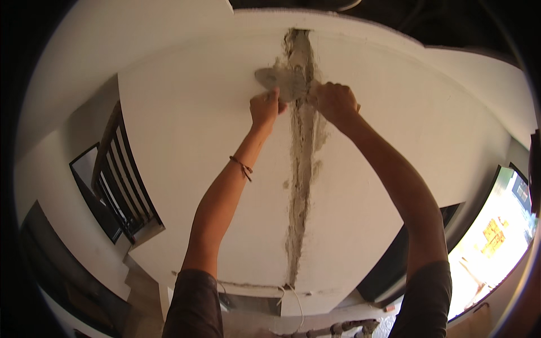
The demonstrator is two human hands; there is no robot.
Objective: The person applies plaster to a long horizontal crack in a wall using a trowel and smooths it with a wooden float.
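A long vertical groove (pixel 301 163) filled with rough grey mortar runs down the white wall. Both my arms reach up to its upper part. My left hand (pixel 264 110) is closed on the edge of a flat, grey, mortar-smeared plate (pixel 267 76) with a rounded end, held left of the groove and partly over it. My right hand (pixel 337 102) is wrapped round the handle of a trowel, just right of the groove. The trowel's blade is blurred and points left, close to the plate. Whether it touches the wall I cannot tell.
A dark-barred stair railing (pixel 121 174) stands at the left. Bright light comes through an opening (pixel 496 242) at the lower right. Below the groove, a pale cable (pixel 298 307) hangs loose from a horizontal cut in the wall. A dark gap (pixel 394 25) lies above.
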